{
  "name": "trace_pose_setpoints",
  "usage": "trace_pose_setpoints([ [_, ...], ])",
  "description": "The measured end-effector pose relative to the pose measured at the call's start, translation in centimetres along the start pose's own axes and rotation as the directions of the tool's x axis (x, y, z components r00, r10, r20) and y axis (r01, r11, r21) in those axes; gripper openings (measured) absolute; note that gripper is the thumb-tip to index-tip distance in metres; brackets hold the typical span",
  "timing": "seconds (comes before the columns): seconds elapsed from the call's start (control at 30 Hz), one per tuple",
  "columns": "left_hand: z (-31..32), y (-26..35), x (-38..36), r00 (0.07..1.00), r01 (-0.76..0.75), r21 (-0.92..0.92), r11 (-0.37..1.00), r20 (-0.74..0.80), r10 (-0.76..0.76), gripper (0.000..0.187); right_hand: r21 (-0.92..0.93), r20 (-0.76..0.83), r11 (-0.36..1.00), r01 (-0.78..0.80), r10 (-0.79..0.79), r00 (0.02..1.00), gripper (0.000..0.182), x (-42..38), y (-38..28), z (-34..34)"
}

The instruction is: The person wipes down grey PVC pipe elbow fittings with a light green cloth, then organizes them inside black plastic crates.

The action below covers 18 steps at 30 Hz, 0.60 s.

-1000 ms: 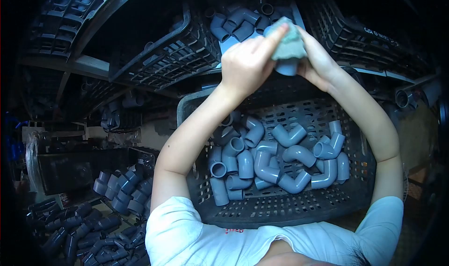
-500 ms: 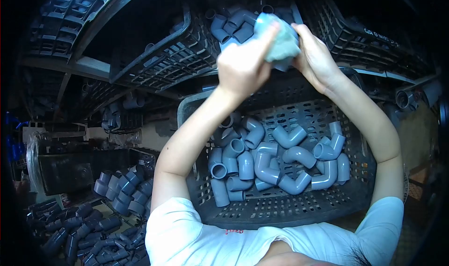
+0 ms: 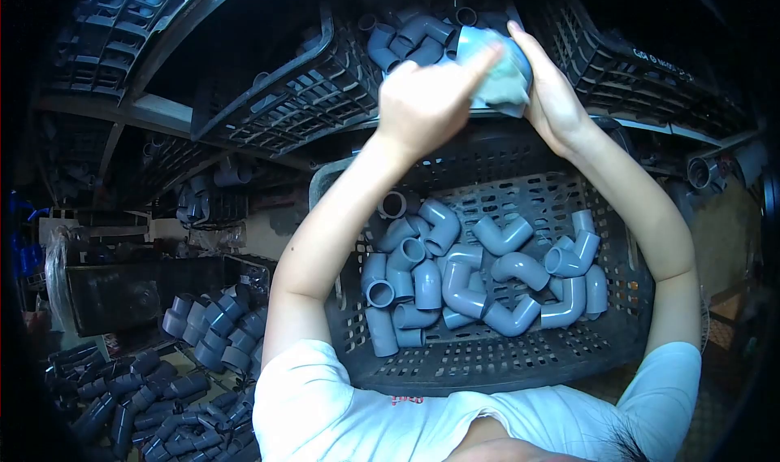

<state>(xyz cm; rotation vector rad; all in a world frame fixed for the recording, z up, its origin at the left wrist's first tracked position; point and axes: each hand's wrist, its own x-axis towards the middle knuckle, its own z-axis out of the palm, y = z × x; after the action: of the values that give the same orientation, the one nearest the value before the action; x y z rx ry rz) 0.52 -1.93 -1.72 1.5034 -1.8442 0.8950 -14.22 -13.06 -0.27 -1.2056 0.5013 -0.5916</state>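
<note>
Over the far rim of the basket, my left hand (image 3: 426, 104) is closed on a pale green cloth (image 3: 505, 84), pressing it against a grey pipe fitting (image 3: 524, 60). The cloth hides most of that fitting, and the hand is slightly blurred. My right hand (image 3: 556, 100) grips the fitting from the right side, its fingers partly hidden behind it. Below both hands, grey elbow pipe fittings (image 3: 520, 271) lie loose in a black perforated plastic basket (image 3: 487, 373) close to my chest.
More grey elbows (image 3: 422, 35) sit in a rack just behind my hands. Black crates (image 3: 284, 108) stand on the shelf to the left, and another crate (image 3: 642, 68) to the right. Piles of grey fittings (image 3: 154, 405) lie at lower left.
My hands have shifted slightly right with the cloth and the fitting, and the cloth has moved over the fitting's surface. The elbows in the basket lie as before.
</note>
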Motion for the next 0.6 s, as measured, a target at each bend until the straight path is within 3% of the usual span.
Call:
trace_pose_setpoints([
  [0.1, 0.6, -1.5, -0.4, 0.993, 0.069, -0.062, 0.996, -0.093, -0.075, 0.067, -0.006, 0.024, 1.000, 0.005, -0.005, 1.000, 0.059, 0.0, -0.6, 0.3],
  [0.2, -0.2, -0.4, -0.4, 0.991, -0.119, -0.026, 0.993, -0.062, 0.117, 0.062, 0.051, 0.131, 0.992, -0.111, 0.104, 0.986, 0.064, 0.0, -1.4, 0.1],
  [0.3, -0.1, -0.3, -0.1, 0.979, -0.181, -0.031, 0.983, -0.099, 0.177, 0.057, 0.048, 0.210, 0.972, -0.231, 0.217, 0.953, 0.064, 0.4, -0.6, -0.6],
  [0.37, -0.1, -0.8, -0.1, 0.974, -0.197, -0.029, 0.980, -0.116, 0.193, 0.056, 0.043, 0.186, 0.974, -0.221, 0.209, 0.960, 0.070, 0.3, -0.2, -0.5],
  [0.47, -0.2, -0.6, -0.1, 0.966, -0.225, -0.017, 0.974, -0.131, 0.221, 0.056, -0.101, 0.316, 0.969, -0.226, 0.247, 0.916, 0.073, 1.1, -0.3, -1.6],
  [0.5, -0.2, -0.3, -0.1, 0.965, -0.234, -0.011, 0.972, -0.123, 0.231, 0.056, -0.102, 0.318, 0.969, -0.225, 0.246, 0.916, 0.073, 1.1, -0.3, -1.5],
  [0.57, 0.0, 0.0, -0.2, 0.968, -0.222, -0.008, 0.975, -0.119, 0.220, 0.057, -0.192, 0.165, 0.969, -0.154, 0.186, 0.969, 0.069, 0.7, -0.2, -0.9],
  [0.6, 0.0, 0.0, 0.0, 0.971, -0.204, 0.029, 0.978, -0.117, 0.206, 0.056, -0.185, 0.149, 0.971, -0.154, 0.183, 0.972, 0.058, 0.3, -0.8, -0.5],
])
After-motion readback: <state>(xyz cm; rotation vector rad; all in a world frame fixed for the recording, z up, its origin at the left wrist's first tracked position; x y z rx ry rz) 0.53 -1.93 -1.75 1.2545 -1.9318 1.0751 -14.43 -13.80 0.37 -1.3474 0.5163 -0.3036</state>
